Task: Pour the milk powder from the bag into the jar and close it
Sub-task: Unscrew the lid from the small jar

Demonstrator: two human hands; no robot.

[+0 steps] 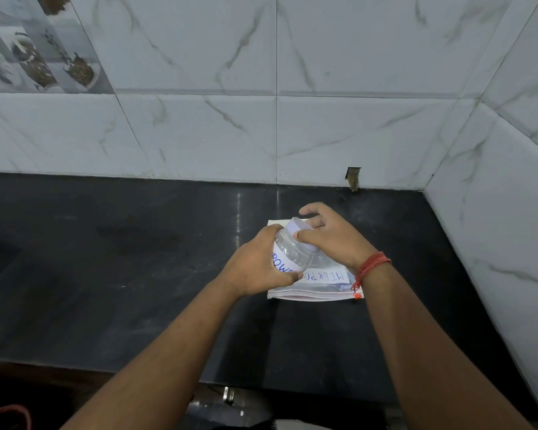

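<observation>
Two hands in view, both on one clear plastic jar [295, 252], held above the table [137, 274] and tilted, top end pointing away from the person and to the right. Left hand [255, 268]: fingers curled round the jar's lower body, thumb on the near side; a paper label w/ blue handwritten letters shows beside the thumb, partly hidden. Right hand [330, 240]: fingers and thumb curled round the jar's white lid [297, 226], thumb on the near rim, other fingers over the far side. Cannot tell whether lid is screwed tight or loose. Jar contents: cannot tell; wall looks clear.

Bag [320, 283]: lies flat on the table directly beneath both hands, not touched by either as far as visible. Clear zip type, handwritten "MILK PO..." in blue, read upside down from the head cam; rest of the wording hidden behind jar and left hand. Zip edge faces the person, w/ a small red slider at the corner below the right wrist.

Right wrist carries a red thread band [373, 265].

Table: dark stone top, faint smears left of the left hand. Marble-pattern wall tiles [323, 135] beyond the hands and to the right of the right hand.
</observation>
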